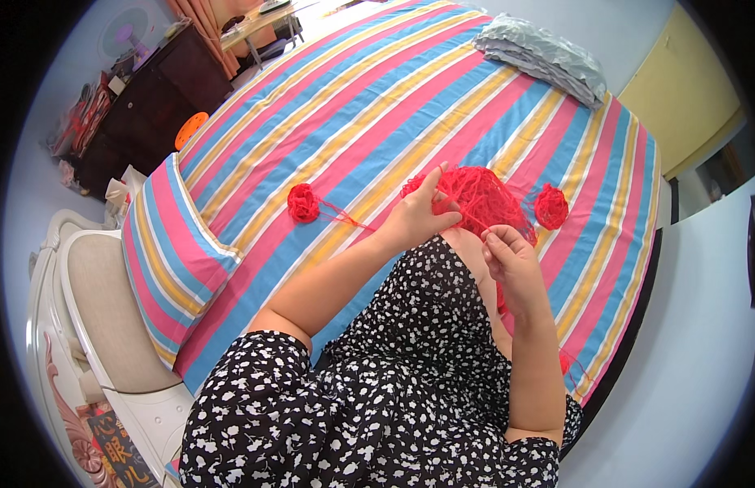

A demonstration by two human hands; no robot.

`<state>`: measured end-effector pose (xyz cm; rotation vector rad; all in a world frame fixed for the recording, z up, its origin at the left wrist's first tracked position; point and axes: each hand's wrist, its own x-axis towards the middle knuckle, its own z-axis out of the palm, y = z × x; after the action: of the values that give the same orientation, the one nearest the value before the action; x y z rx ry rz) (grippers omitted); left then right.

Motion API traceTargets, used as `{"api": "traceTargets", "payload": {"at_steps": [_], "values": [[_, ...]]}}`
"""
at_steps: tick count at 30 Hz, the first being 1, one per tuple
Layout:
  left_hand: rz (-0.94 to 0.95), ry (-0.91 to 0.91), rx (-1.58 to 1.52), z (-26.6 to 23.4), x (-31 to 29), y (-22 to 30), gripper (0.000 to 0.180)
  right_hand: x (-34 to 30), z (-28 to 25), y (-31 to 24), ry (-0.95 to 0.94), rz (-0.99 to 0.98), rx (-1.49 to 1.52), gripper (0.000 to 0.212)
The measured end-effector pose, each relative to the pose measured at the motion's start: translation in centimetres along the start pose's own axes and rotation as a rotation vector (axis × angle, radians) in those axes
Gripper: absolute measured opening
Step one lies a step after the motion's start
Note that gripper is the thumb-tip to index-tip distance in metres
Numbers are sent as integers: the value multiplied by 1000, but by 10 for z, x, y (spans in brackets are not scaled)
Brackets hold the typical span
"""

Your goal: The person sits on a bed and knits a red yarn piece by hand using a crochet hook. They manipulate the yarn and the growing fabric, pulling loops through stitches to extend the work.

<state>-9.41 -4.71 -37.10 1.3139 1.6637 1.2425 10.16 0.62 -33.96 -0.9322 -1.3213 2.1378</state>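
The right hand pinches a yarn strand between thumb and fingers; the left hand holds its fingers spread, though whether they bear any yarn is hard to make out. The tangled heap of red yarn sits just beyond both hands over the striped bedsheet, between a left yarn ball and a right yarn ball. The step in hand seems to be drawing out a strand; the next move calls for even tension to keep loops from knotting
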Motion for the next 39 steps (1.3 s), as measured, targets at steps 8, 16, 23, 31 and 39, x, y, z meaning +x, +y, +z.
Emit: {"api": "traceTargets", "payload": {"at_steps": [8,16,23,31,39], "values": [[-4,44,0,4,3,-6,74,-3,-3,0,4,-5,-6,10],[103,59,-36,-19,10,-1,57,0,-12,8,70,0,-21,11],[-16,-50,-464,-36,18,12,45,-1,-10,5,37,-15,-40,11],[-107,-158,-363,-52,14,27,56,-2,-6,3,38,-22,-57,11],[-97,-360,-303,-51,4,48,66,-11,1,0,-58,-60,-106,14]]}}
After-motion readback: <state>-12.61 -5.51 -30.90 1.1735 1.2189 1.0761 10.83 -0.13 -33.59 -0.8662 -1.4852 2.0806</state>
